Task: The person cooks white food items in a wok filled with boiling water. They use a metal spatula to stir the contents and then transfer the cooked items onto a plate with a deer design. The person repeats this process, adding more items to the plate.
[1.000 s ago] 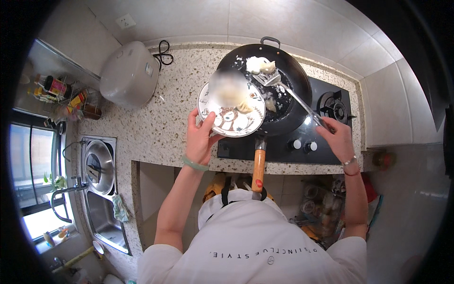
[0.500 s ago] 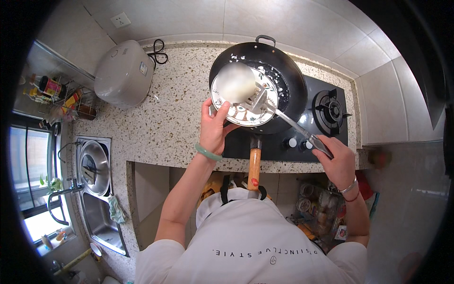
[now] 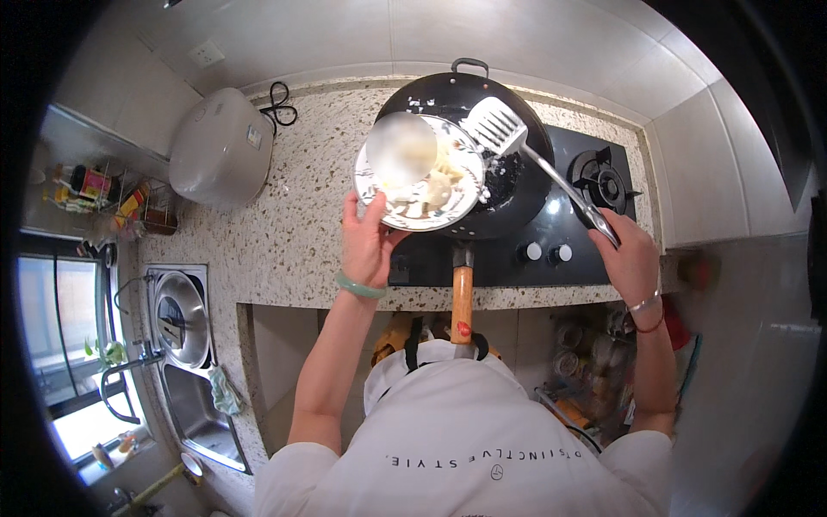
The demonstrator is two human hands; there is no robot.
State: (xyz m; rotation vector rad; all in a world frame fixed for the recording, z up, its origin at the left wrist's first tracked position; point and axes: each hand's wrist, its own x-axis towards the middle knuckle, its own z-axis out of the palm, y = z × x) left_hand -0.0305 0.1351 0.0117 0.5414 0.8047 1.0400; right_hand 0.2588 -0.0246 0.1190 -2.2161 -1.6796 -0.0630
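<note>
My left hand (image 3: 369,246) grips the near-left rim of a white patterned plate (image 3: 465,194), held over the left part of a black wok (image 3: 525,194). Pale pieces of food (image 3: 439,185) lie on the plate; a blurred round patch hides its left side. With fingers wrapped round the handle, my right hand (image 3: 627,250) holds a slotted spatula (image 3: 497,127). Its metal head is over the wok, beside the plate's upper right rim. Small white bits cling to the wok's dark inside. The wok's wooden handle (image 3: 463,302) points toward me.
A gas burner (image 3: 605,183) and two knobs (image 3: 547,252) are right of the wok on the black hob. At the left stand a grey rice cooker (image 3: 220,151) and a wire rack of bottles (image 3: 129,194). A steel sink (image 3: 194,401) lies at lower left.
The spatula head has moved off the plate, up and to the right, over the wok. The plate has shifted slightly left, and food now shows on it.
</note>
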